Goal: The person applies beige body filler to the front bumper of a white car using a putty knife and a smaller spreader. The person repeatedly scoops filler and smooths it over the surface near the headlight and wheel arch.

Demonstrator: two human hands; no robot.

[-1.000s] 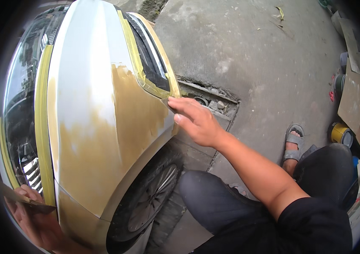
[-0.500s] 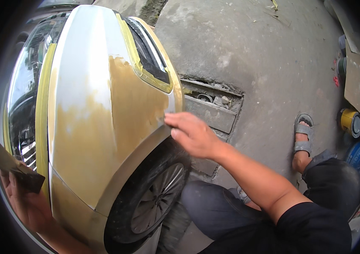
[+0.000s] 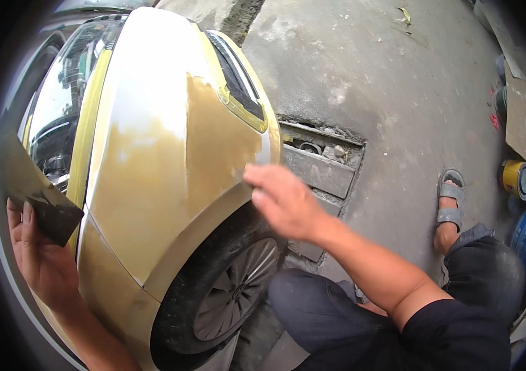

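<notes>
My right hand point(image 3: 284, 201) lies flat, fingers together, on the yellow car fender with grey filler patches point(image 3: 170, 161), just above the wheel arch, gripping nothing. My left hand point(image 3: 40, 256) pinches a dark flat rectangular spreader point(image 3: 28, 185) beside the windscreen point(image 3: 59, 117).

There is one yellow car point(image 3: 170, 161). It has one wheel point(image 3: 229, 290) that shows, low on its side. Two hands show: the left hand point(image 3: 40, 260) is to the left of the car, and the right hand point(image 3: 284, 201) is at the car's right edge. There is one dark flat scraper point(image 3: 31, 185) by the left hand. One foot in a grey sandal point(image 3: 450, 201) is to the right of the car. One yellow can point(image 3: 517, 179) sits farther right.
</notes>
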